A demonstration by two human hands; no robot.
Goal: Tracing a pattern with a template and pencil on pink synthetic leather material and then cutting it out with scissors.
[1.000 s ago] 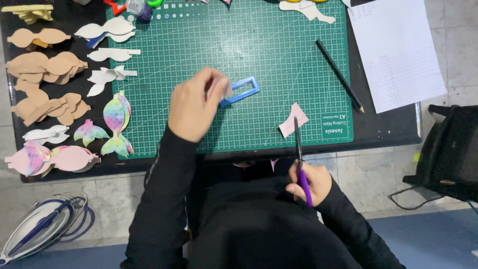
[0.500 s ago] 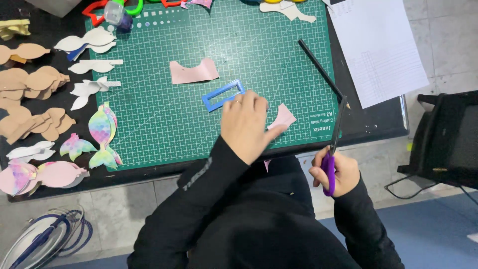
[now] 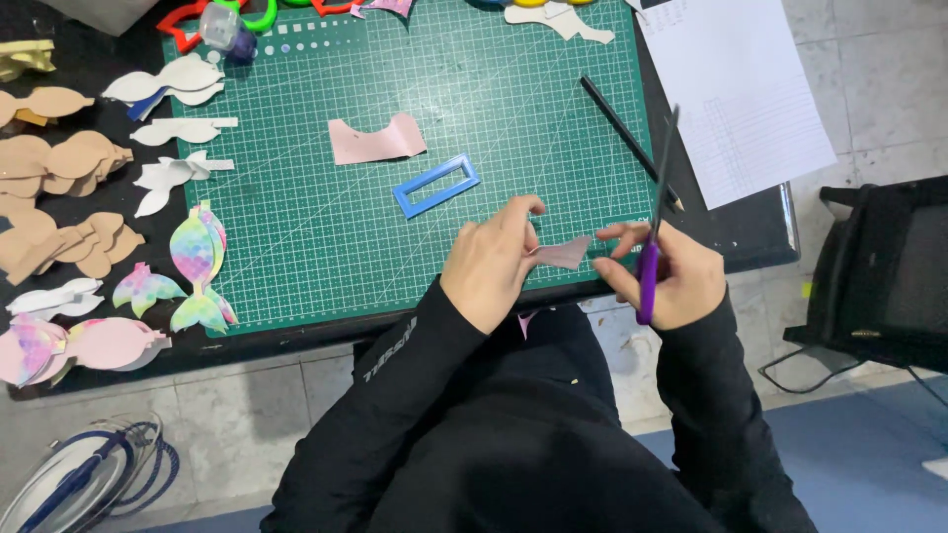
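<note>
My left hand (image 3: 491, 259) pinches a small pink scrap piece (image 3: 563, 253) at the near edge of the green cutting mat (image 3: 326, 257). My right hand (image 3: 660, 271) grips purple-handled scissors (image 3: 654, 225), blades pointing up and away; its fingertips also touch the scrap's right end. A blue rectangular frame template (image 3: 435, 185) lies on the mat just beyond my left hand. A larger pink cut piece (image 3: 375, 139) lies farther up the mat.
A black pencil (image 3: 629, 141) lies at the mat's right edge beside a white paper sheet (image 3: 736, 89). Cut tail and bow shapes in tan (image 3: 59, 158), white (image 3: 173, 128) and rainbow (image 3: 196, 266) cover the table's left. A black chair (image 3: 879, 266) stands at right.
My left hand picked the small pink scrap off the mat and brought it toward me. My right hand rose with the scissors to meet it.
</note>
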